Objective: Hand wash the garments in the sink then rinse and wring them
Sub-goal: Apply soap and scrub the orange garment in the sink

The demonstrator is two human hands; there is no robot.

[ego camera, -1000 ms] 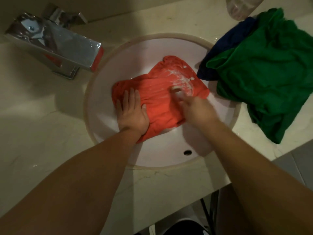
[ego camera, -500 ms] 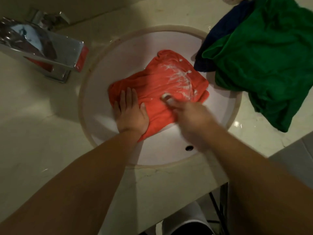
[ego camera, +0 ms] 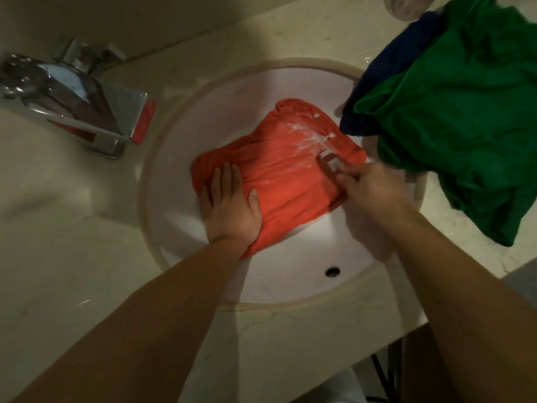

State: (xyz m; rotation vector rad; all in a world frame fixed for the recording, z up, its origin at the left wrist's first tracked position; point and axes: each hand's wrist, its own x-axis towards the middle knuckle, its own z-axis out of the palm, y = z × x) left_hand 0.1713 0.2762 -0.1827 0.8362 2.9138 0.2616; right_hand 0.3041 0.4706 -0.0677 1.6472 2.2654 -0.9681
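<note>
Garments lie in two places here: one in the wash, the others waiting. The pale stone tabletop (ego camera: 72,257) carries everything, and the round white sink (ego camera: 290,274) is set into it. A green garment (ego camera: 465,126) is heaped on the tabletop at the right, its edge hanging over the sink rim. A dark blue garment (ego camera: 392,71) lies partly under it. The orange garment (ego camera: 284,181) is spread in the basin, with white lather (ego camera: 305,135) streaked near its far end. A chrome tap (ego camera: 72,97) stands to the left of the sink.

The left hand (ego camera: 232,207) lies flat on the near left part of the orange cloth. Its fingers are straight, and its grip takes hold of nothing and only presses down. The right hand (ego camera: 369,187) has its grip curled round a small pale bar (ego camera: 329,164), likely soap though it is blurred. The bar touches the cloth near its right edge.

This looks like the soaping step, early in the task, with rinsing and wringing not yet done. To do it well, the flat hand should pin the cloth firmly so it does not bunch. The bar should run in long strokes away from that hand and cover the unlathered near half too. A wet bar slips easily, so it wants a snug hold.
</note>
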